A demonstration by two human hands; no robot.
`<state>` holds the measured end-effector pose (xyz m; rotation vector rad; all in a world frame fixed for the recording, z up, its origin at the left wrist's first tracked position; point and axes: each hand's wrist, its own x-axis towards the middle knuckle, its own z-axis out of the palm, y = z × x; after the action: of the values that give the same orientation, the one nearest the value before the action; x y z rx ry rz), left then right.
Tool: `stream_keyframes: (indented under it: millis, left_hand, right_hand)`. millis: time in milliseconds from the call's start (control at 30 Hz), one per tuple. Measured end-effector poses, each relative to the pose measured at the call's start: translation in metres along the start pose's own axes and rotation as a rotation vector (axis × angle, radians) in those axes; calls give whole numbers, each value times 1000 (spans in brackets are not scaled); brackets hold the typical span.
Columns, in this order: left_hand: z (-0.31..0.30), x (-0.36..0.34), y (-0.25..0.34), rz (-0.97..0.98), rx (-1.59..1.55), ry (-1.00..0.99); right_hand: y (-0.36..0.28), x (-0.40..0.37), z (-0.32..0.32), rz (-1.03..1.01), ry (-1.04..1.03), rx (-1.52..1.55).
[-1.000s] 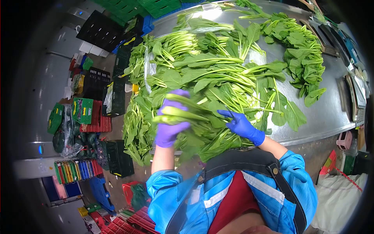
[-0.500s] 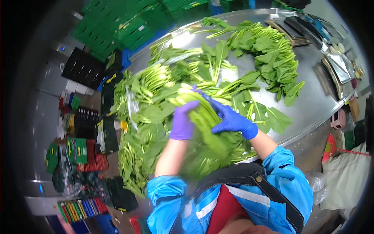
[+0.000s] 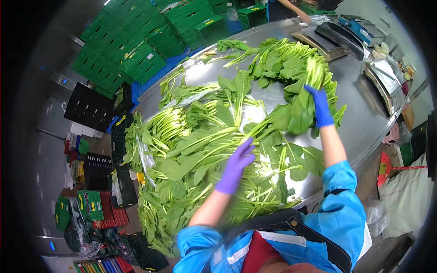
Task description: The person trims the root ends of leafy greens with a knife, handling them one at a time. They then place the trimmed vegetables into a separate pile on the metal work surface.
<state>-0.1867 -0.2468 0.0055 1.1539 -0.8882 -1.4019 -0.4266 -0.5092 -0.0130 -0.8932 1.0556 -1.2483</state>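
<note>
My right hand (image 3: 320, 107), in a blue glove, is closed round a bunch of leafy greens (image 3: 302, 107) beside the curved row of bunches (image 3: 277, 59) on the metal table (image 3: 359, 98). The held bunch is slightly blurred, its pale stems pointing up and its leaves hanging down. My left hand (image 3: 236, 167), gloved in purple, has its fingers spread over the loose pile of greens (image 3: 186, 159) and holds nothing. Thick pale stems (image 3: 170, 123) lie together at the pile's left.
Green crates (image 3: 136, 54) are stacked behind the table. Weighing scales (image 3: 321, 41) stand at the back right, with another scale (image 3: 384, 86) near the right edge. Another person's arm (image 3: 296, 9) reaches in at the top. Black crates (image 3: 123, 182) stand at the left.
My right hand has moved up and right with the bunch, from the pile to the row. My left hand has let go of it and opened. A co-worker's arm has come into view.
</note>
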Motion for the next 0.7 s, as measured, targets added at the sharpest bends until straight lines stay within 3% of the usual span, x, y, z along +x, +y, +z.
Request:
stream_keyframes:
  millis: [67,100,133,167,233,267,300,367,400,467,500,533,600,633,700]
  left_hand:
    - [-10,-18,-11,-69,-8,25]
    - [-14,-28,-16,-138,-16,47]
    - [-19,-39,-20,-145,-20,62]
    - [-24,-49,-24,-125,-13,116]
    - [-42,-61,-31,-107,-13,195]
    - [-53,-65,-39,-49,176,231]
    - [-57,-75,-45,-8,363,269]
    - [-61,-80,-46,143,734,251]
    - [-64,-80,-52,231,876,205]
    - [-67,-73,-71,322,1022,168]
    - [-65,-68,-84,347,1160,30]
    - [-62,-62,-92,375,1294,-115]
    - [-54,-54,-97,354,1407,-129]
    - [-50,-52,-100,325,1518,-153]
    - [-54,-47,-114,412,1610,-155]
  right_hand:
    - [23,76,-25,-308,97,-116]
    - [56,134,-60,-326,279,-531]
    - [34,117,-54,-118,365,-874]
    - [49,144,-72,-111,367,-1079]
    - [42,143,-69,-181,401,-1147]
    - [36,133,-65,-256,425,-1177]
    - [30,114,-57,-238,381,-1199]
    - [26,61,-29,-611,192,-1058]
    - [39,36,-23,-594,150,-1069]
    - [51,-18,-11,-296,-420,-701]
    - [37,-69,9,-177,-540,-705]
    - [56,-89,9,-42,-642,-719]
    - [76,-141,16,54,-773,-654]
    - [75,-159,22,25,-820,-919]
    - [82,-191,25,112,-893,-759]
